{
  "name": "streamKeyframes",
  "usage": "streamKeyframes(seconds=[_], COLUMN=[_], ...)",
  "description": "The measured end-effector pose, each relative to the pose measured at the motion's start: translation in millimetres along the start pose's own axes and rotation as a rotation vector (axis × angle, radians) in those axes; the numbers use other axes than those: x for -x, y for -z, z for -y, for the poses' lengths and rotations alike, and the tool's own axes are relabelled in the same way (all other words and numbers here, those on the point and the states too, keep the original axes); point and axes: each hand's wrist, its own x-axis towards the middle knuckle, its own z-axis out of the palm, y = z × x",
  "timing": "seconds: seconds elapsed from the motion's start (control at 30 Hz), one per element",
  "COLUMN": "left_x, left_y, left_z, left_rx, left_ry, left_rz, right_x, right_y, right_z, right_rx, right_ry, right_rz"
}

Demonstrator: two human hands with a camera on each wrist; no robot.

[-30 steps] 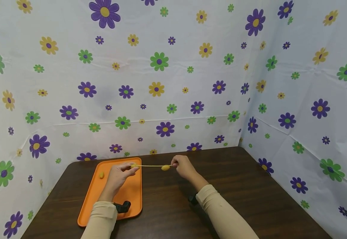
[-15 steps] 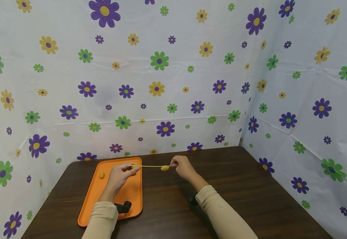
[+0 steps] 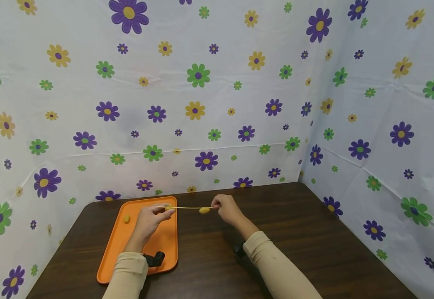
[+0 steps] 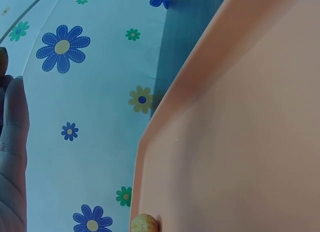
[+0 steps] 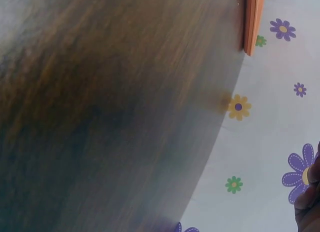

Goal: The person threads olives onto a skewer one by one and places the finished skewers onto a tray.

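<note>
A thin yellow strand [image 3: 188,207] runs straight and nearly level between the two hands. My left hand [image 3: 147,222], over the orange tray [image 3: 177,245], pinches it together with an oval yellow bead [image 3: 169,207]. Fingers of my right hand [image 3: 228,209] pinch the strand's right end, above the bare table. Just left of those fingertips, a second oval yellow bead [image 3: 204,210] hangs at the strand. Another similar bead [image 3: 127,219] lies loose inside the tray, towards its far left. The left wrist view catches only the edge of my left hand [image 4: 12,152].
The tray stands on the left of a dark wood table [image 3: 209,257]. A white cloth with printed flowers [image 3: 239,83] hangs behind the table and along its right side. Dark wrist cameras sit at both cuffs, the left one [image 3: 154,259] over the tray.
My right hand and the bead beside it have shifted slightly left along the strand's line. The left hand has stayed almost still, and the head view has moved a little.
</note>
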Motion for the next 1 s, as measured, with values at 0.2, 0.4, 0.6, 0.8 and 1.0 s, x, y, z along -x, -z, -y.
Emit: streamKeyframes(seconds=[0.2, 0.4, 0.6, 0.8, 1.0], left_x=[1.0, -0.1, -1.2, 0.3, 2.2], left_y=[-1.1, -1.7, -2.7, -4.0, -5.1], left_z=[-1.2, -1.7, -2.1, -5.3, -6.5], left_rx=[-0.026, -0.044, -0.043, -0.005, 0.003], left_ry=[0.001, 0.002, -0.001, -0.016, -0.029], left_rz=[0.001, 0.001, 0.002, 0.025, 0.034], right_x=[0.2, -0.3, -1.5, -0.9, -0.6], right_y=[-0.4, -0.6, -0.1, 1.6, 0.4], right_z=[1.7, 3.4, 6.4, 8.6, 9.5], right_rx=[-0.017, -0.018, -0.018, -0.022, -0.03], right_ry=[-0.01, -0.012, -0.015, 0.007, 0.011], right_rz=[0.005, 0.002, 0.013, 0.016, 0.012])
